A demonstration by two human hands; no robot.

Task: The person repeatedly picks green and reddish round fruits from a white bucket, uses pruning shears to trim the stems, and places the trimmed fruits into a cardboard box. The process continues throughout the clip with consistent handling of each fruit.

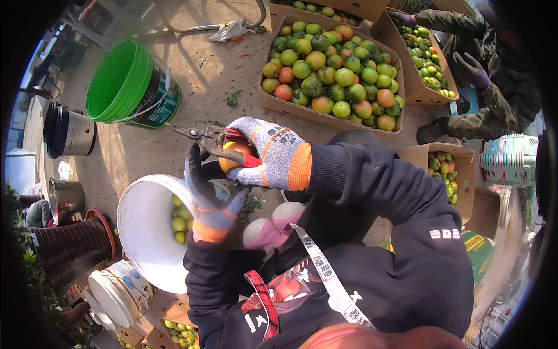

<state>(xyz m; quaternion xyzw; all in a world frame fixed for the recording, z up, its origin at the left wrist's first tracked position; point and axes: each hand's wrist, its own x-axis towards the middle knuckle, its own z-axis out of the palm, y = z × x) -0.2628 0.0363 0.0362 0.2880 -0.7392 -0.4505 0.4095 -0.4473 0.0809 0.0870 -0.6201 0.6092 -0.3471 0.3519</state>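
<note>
My right hand, in a grey and orange knit glove, is closed around red-handled pruning shears. Their blades point left. Behind the handles sits an orange-yellow tomato, partly covered by them and by the right hand. My left hand, in a matching glove with dark fingers, is beside the tomato's left side with thumb and fingers spread. Whether it grips the tomato cannot be told. Beneath the left hand a white bucket lies tilted with its mouth towards me, holding several green tomatoes.
Ahead stands a cardboard box heaped with green and reddish tomatoes. A green bucket stands far left. At upper right a gloved co-worker sits beside another tomato box. Stacked plastic stools stand right; lidded buckets lower left.
</note>
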